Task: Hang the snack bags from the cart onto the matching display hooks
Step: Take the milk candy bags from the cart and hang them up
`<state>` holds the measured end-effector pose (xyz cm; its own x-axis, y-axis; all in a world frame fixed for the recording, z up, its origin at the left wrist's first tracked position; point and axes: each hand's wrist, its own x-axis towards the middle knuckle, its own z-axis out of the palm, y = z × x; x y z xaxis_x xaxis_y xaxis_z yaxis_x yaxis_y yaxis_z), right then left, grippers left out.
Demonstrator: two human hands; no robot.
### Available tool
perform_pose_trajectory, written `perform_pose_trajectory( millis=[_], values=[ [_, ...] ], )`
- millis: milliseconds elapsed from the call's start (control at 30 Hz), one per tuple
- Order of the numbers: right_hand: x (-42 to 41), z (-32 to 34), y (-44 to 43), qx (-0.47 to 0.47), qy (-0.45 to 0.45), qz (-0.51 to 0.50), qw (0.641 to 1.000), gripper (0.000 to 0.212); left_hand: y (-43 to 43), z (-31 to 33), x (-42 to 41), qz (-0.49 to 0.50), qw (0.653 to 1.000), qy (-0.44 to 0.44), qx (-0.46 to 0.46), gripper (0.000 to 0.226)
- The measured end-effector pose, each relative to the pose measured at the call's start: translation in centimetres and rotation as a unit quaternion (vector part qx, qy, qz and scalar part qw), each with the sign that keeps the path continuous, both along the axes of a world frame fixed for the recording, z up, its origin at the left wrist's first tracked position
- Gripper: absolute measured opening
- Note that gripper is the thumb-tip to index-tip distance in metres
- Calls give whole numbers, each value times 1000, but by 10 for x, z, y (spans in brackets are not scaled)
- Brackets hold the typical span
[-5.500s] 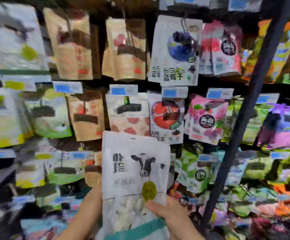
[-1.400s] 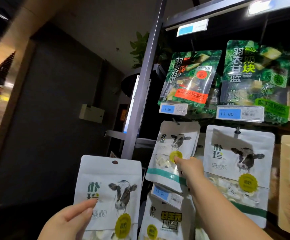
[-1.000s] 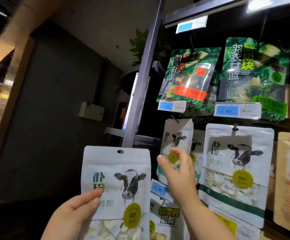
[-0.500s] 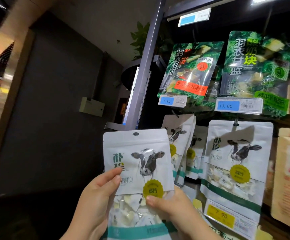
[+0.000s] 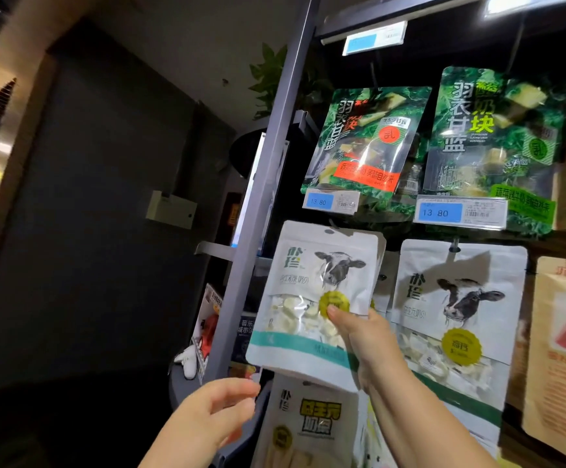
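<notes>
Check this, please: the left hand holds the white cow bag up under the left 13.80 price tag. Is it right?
Not quite: it is the right hand that holds the white cow bag there; the left hand is below it and holds nothing. The head view shows this.

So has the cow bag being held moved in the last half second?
Yes: the cow bag went up and right, from across the grey post to right of it, top now just under the left price tag.
</notes>
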<state>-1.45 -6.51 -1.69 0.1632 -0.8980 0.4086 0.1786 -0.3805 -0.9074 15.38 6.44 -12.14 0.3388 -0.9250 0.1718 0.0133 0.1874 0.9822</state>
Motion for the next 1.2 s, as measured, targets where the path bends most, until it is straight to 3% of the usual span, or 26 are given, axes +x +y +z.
perform_pose_trajectory(
  millis=[233, 300, 500, 767, 933, 1100, 1200],
  values=[
    [11, 23, -19, -35, 29, -53, 998, 36, -6, 13, 8, 60, 996, -49, -39, 13],
    [13, 27, -22, -26, 15, -48, 998, 29, -14, 29, 5, 76, 994, -59, -54, 14],
    [18, 35, -24, -21, 29, -76, 996, 28, -70, 85, 6, 72, 992, -92, -41, 53],
    [11, 39, -19, -9, 49, -65, 997, 24, -97, 105, 11, 42, 994, -103, -22, 38],
    [7, 31, -24, 24, 56, -78, 995, 24, -104, 98, 6, 34, 994, -100, -26, 43],
    [10, 35, -28, 42, 56, -87, 994, 60, -109, 99, 4, 10, 997, -70, -34, 50],
    [7, 37, -31, 58, 53, -102, 992, 73, -110, 101, -1, 20, 995, -94, -33, 50]
  ],
)
